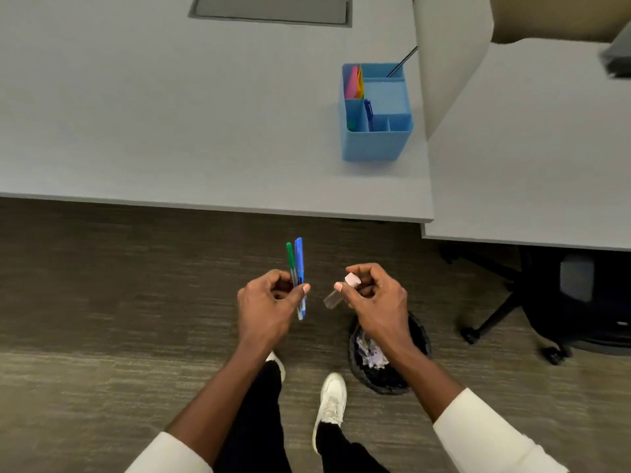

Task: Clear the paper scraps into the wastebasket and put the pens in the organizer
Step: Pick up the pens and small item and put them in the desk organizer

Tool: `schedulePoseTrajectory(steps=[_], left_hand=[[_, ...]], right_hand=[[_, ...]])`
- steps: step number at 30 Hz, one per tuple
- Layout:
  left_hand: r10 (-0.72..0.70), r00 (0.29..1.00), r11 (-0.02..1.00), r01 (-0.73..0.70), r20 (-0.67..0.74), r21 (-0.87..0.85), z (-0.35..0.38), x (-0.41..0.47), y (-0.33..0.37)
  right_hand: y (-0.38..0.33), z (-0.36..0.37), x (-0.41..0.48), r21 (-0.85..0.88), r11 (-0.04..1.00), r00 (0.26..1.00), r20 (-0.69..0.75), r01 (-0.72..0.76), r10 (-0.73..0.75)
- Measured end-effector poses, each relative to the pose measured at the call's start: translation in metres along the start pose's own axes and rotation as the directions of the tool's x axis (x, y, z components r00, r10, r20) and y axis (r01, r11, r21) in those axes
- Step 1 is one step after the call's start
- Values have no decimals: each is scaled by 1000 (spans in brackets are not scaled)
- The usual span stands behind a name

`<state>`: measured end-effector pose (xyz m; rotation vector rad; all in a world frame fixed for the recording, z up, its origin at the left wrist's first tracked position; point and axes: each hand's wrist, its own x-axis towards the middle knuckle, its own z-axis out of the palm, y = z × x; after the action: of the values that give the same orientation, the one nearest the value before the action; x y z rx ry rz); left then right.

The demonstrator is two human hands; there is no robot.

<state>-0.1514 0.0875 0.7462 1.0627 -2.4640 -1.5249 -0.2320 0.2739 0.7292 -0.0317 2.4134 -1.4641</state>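
Note:
My left hand (269, 302) is closed around a green pen (290, 259) and a blue pen (299, 257), both pointing away from me over the carpet. My right hand (374, 295) pinches a pale pink-capped clear pen (341, 290) just beside them. The black mesh wastebasket (421, 339) stands on the floor under my right wrist, with crumpled paper scraps (370, 353) inside. The blue organizer (375, 112) sits on the grey desk (170, 114) near its right end; it holds a blue pen (368, 112), a thin black pen (403, 61) and coloured papers (355, 81).
A second grey desk (529, 148) adjoins on the right, with a pale divider panel (450, 56) between them. A black office chair base (546, 302) stands under it. A grey cable hatch (273, 10) is set in the desk's far side. My white shoes (329, 401) are below.

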Motion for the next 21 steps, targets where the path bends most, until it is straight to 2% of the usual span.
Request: schedulePoseTrajectory(steps=[8, 11, 16, 21], left_hand=[[0, 999, 1000, 1, 39, -16, -47, 56, 31], [-5, 994, 1000, 3, 105, 13, -66, 90, 44], [109, 976, 991, -122, 188, 59, -85, 145, 69], [186, 954, 980, -198, 236, 26, -77, 182, 112]], right_hand=[[-57, 17, 43, 31, 999, 994, -101, -35, 38], [-84, 24, 63, 33, 999, 987, -153, -42, 47], [-119, 29, 92, 87, 996, 963, -266, -14, 37], [-136, 23, 106, 174, 984, 902, -416, -50, 119]])
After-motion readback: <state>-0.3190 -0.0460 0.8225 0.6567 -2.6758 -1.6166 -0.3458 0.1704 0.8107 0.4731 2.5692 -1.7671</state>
